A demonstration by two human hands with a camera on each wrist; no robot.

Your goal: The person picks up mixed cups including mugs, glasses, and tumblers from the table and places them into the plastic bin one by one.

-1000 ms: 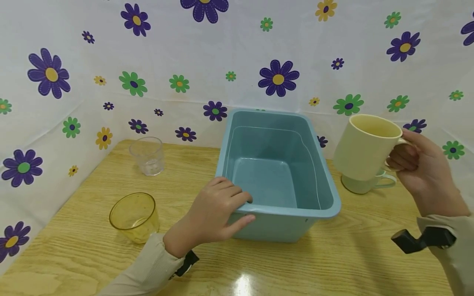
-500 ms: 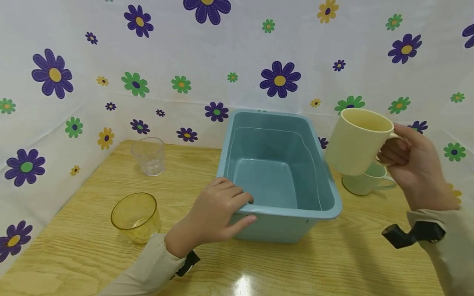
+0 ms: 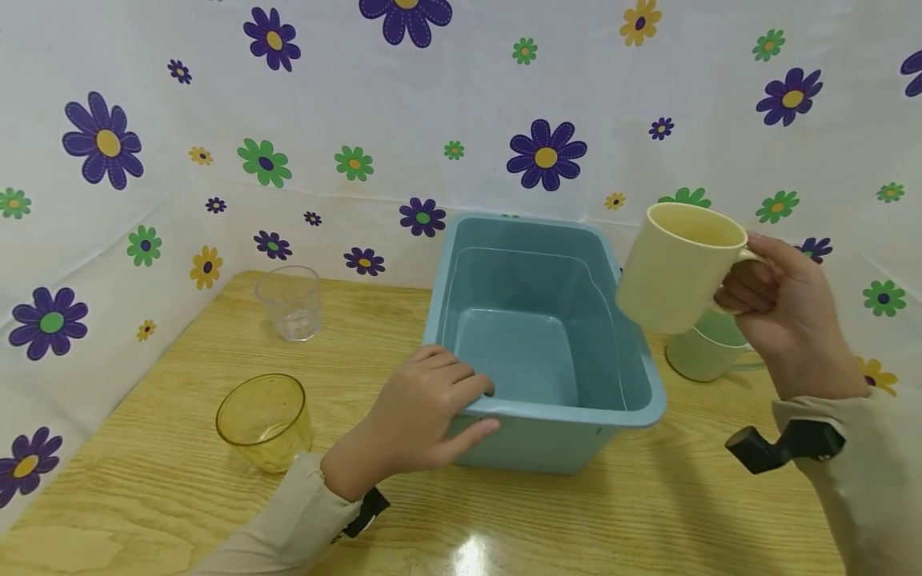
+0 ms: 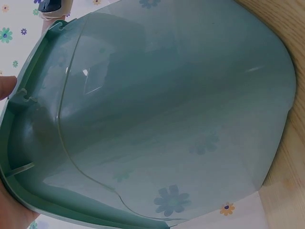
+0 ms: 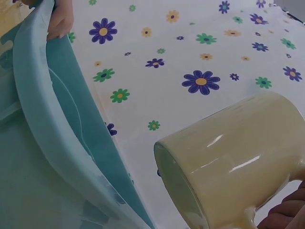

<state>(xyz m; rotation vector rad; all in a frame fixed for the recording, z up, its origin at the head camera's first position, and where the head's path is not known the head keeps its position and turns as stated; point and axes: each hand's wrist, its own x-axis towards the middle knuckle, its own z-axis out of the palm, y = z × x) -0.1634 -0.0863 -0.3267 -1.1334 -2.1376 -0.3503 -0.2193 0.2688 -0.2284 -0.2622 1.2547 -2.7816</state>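
Note:
My right hand (image 3: 788, 308) grips the handle of a pale yellow mug (image 3: 673, 272). The mug is held up off the table, tilted slightly, at the right rim of a blue plastic basin (image 3: 515, 352). In the right wrist view the mug (image 5: 233, 157) hangs beside the basin's rim (image 5: 43, 109). My left hand (image 3: 414, 408) holds the near rim of the basin, fingers over the edge and thumb on the outer side. The left wrist view shows the basin's outer wall (image 4: 167, 105) close up, with only parts of that hand at the left edge.
Behind the held mug, a pale green mug (image 3: 706, 352) stands on the wooden table (image 3: 144, 496), partly hidden. To the basin's left are a clear glass (image 3: 291, 304) and, nearer, an amber glass (image 3: 266, 424). A flowered white cloth (image 3: 403, 104) hangs behind.
My right hand has carried the yellow mug leftward and slightly up, closer to the basin. The left hand has stayed on the rim, and the basin has not moved.

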